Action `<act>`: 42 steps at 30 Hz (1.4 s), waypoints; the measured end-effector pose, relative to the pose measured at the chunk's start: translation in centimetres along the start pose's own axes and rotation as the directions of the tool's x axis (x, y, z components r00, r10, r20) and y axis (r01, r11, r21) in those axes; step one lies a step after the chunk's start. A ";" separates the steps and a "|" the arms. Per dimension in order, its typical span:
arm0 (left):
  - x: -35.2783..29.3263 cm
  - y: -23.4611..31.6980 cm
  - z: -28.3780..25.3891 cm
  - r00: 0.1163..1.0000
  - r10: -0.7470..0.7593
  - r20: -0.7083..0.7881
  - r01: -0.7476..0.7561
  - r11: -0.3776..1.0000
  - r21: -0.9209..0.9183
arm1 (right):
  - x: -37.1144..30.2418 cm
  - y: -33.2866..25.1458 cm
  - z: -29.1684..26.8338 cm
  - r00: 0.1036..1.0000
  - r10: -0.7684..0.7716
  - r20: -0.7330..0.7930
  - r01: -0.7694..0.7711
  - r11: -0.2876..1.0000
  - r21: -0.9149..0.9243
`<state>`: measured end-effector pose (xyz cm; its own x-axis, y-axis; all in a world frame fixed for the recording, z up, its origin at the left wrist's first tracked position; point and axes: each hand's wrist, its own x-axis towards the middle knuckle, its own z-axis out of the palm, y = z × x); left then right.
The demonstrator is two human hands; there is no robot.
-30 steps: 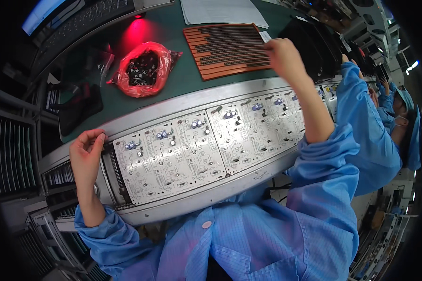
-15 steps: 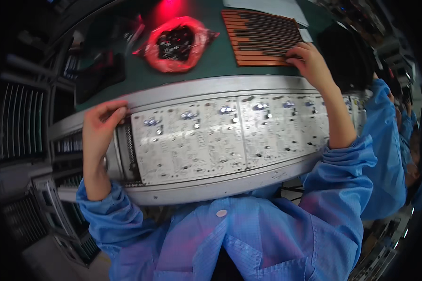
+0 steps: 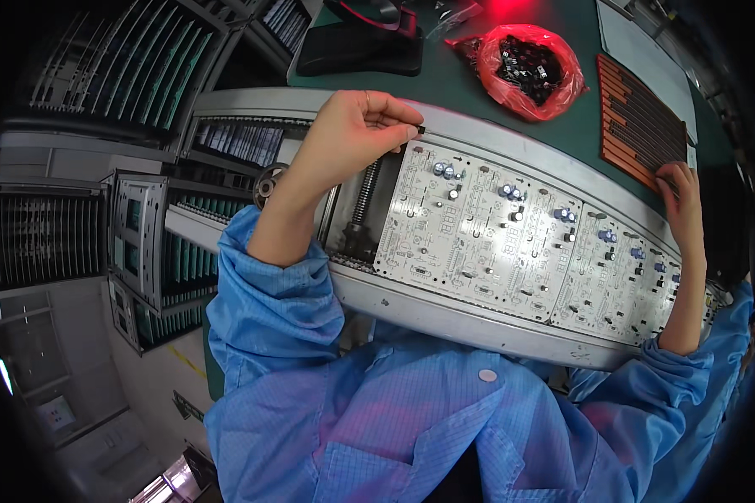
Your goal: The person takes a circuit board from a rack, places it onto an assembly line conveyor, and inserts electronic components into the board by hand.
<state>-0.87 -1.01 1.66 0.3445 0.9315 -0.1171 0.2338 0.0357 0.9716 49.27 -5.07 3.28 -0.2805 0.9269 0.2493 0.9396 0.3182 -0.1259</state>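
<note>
My left hand is closed in a pinch above the far left corner of a white circuit board. A small black part shows at its fingertips, against the metal rail. The board carries blue and black capacitors and lies in the conveyor frame, beside a similar board to its right. My right hand is at the near right corner of an orange-brown slotted tray filled with dark strips. Its thumb and fingers are bent together at the tray's edge; anything between them is too small to make out.
A red plastic bag with small black parts stands open on the green bench. Metal rails run along both boards. Racks with upright boards stand at left. A blue sleeve of another person shows at right.
The view has swung left, so the bench things appear farther right and tilted. My left hand stays by the board's far left corner, with the black part now visible. My right hand remains at the tray.
</note>
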 end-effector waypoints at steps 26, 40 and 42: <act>-10.5 2.1 3.7 0.880 0.354 0.317 -0.434 0.329 0.839 | -5.7 -19.0 -0.2 0.994 -0.011 -0.113 0.099 0.563 0.820; -11.1 1.5 5.0 0.894 0.281 0.350 -0.420 0.249 0.872 | -6.1 -19.2 0.6 0.997 -0.004 -0.076 0.065 0.573 0.817; -11.2 1.6 4.9 0.890 0.285 0.355 -0.427 0.248 0.870 | -6.0 -19.2 0.6 0.996 -0.033 -0.080 0.084 0.595 0.799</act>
<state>0.13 -13.21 3.50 0.6964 0.7107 0.0999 0.7018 -0.7035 0.1121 32.81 -16.65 3.61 -0.2949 0.8971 0.3291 0.3794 0.4260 -0.8213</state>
